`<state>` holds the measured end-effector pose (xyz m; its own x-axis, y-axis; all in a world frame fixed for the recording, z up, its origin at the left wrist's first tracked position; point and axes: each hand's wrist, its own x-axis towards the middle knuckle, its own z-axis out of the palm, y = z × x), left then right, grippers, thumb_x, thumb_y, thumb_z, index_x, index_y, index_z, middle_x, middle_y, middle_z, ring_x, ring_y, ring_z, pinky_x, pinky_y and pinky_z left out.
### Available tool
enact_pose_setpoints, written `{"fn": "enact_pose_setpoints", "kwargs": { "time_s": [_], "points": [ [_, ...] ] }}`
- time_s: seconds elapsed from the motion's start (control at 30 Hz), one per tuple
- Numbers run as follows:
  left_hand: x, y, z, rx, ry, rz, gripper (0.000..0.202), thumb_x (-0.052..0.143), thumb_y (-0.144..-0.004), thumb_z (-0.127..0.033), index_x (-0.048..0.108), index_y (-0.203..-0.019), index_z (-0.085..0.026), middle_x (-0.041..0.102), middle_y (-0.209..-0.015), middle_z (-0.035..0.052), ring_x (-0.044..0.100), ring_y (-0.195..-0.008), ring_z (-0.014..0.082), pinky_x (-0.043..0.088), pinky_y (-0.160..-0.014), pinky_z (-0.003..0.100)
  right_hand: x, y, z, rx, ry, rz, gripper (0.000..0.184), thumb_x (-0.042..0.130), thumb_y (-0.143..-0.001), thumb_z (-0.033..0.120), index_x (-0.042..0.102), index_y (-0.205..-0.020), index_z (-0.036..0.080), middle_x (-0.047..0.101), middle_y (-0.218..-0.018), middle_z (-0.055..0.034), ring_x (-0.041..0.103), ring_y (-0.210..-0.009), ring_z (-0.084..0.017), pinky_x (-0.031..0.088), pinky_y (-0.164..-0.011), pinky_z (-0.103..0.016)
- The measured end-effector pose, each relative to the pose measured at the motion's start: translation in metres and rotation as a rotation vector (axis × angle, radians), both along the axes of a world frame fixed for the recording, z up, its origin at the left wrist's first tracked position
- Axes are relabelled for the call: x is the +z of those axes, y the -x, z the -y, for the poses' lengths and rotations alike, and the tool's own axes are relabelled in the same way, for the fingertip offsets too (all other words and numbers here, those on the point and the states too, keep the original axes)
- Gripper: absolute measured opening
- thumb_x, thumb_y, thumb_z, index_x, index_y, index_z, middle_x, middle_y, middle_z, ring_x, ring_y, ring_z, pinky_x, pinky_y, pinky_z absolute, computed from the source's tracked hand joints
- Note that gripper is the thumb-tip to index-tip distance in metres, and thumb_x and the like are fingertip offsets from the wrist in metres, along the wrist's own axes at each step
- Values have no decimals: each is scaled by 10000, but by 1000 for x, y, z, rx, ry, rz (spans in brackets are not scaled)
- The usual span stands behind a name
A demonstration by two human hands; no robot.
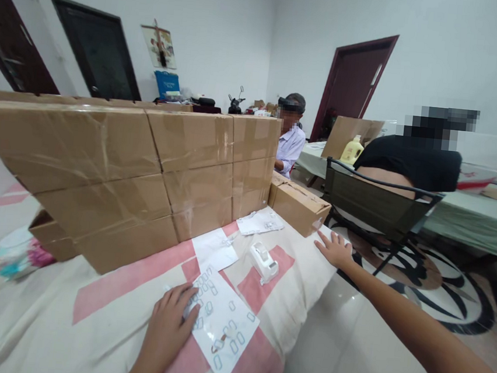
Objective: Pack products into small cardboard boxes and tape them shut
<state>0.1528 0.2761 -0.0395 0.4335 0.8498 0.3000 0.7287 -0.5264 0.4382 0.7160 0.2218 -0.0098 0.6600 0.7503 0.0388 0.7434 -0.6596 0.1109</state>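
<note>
Our loosely spread left hand [174, 311], gripping nothing, apparently steadied the patterned sheet [237, 326] near the cloth's [101, 342] front edge, our splayed, seemingly empty right hand [334, 250] at its right edge; lifting called for a pinch.

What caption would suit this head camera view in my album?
Left hand on a patterned white sheet, right hand near a cardboard box, with a white tape dispenser between the hands.

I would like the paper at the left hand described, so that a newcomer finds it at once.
Start at the stack of cardboard boxes. On the pink and white cloth before it, the paper lies nearest the camera, at the left hand. Unlike the other papers, it plainly shows bluish oblong outlines.
</note>
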Motion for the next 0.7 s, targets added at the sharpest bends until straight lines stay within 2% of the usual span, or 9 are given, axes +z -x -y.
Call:
{"fn": "enact_pose_setpoints", "kwargs": {
  "time_s": [0.17, 0.33, 0.43, 0.5, 0.6, 0.7],
  "points": [
    [-2, -3, 0, -1, -11, 40, 340, 483, -953, -388, 703, -1187, -277, 661, -1330, 75, 563, -1232, 296, 452, -1028, 507, 3, 3, 0, -5, 6, 18, 656, 209, -1001, 663, 261, -1609, 423, 281, -1680, -121, 296, -1522, -356, 275, -1139, -562],
    [12, -8, 7, -4, 5, 94, 300, 538, -924, -297, 686, -1183, -262, 665, -1298, 80, 560, -1218, 287, 433, -1036, 494, 5, 0, 0, -12, -21, -2, 673, 224, -991, 635, 300, -1609, 381, 301, -1670, -142, 322, -1513, -364, 292, -1119, -586],
    [21, -10, 10, -9, 50, 142, 298, 568, -904, -255, 677, -1181, -246, 663, -1286, 84, 546, -1223, 294, 405, -1050, 506, 5, 2, 1, -6, -113, -16, 690, 222, -970, 631, 400, -1576, 352, 345, -1652, -140, 348, -1495, -379, 299, -1097, -626],
    [24, -11, 10, -4, 65, 176, 294, 585, -891, -239, 677, -1169, -247, 665, -1276, 81, 538, -1225, 296, 391, -1052, 505, 11, 10, 4, -10, -149, -15, 677, 222, -967, 574, 508, -1519, 306, 409, -1614, -156, 403, -1452, -408, 336, -1059, -638],
    [25, -10, 10, 0, 68, 237, 272, 616, -867, -226, 686, -1128, -259, 677, -1242, 69, 546, -1209, 289, 389, -1040, 491, 32, 30, 5, -14, -148, -5, 573, 315, -944, 421, 730, -1286, 222, 593, -1426, -239, 576, -1268, -444, 440, -938, -599],
    [25, -10, 10, 1, 56, 339, 236, 623, -853, -201, 693, -1068, -266, 700, -1152, 50, 579, -1149, 269, 391, -1019, 480, 72, 53, -9, 6, -166, -12, 432, 451, -909, 343, 837, -924, 151, 723, -1056, -322, 720, -913, -409, 506, -771, -528]
  ]
}}
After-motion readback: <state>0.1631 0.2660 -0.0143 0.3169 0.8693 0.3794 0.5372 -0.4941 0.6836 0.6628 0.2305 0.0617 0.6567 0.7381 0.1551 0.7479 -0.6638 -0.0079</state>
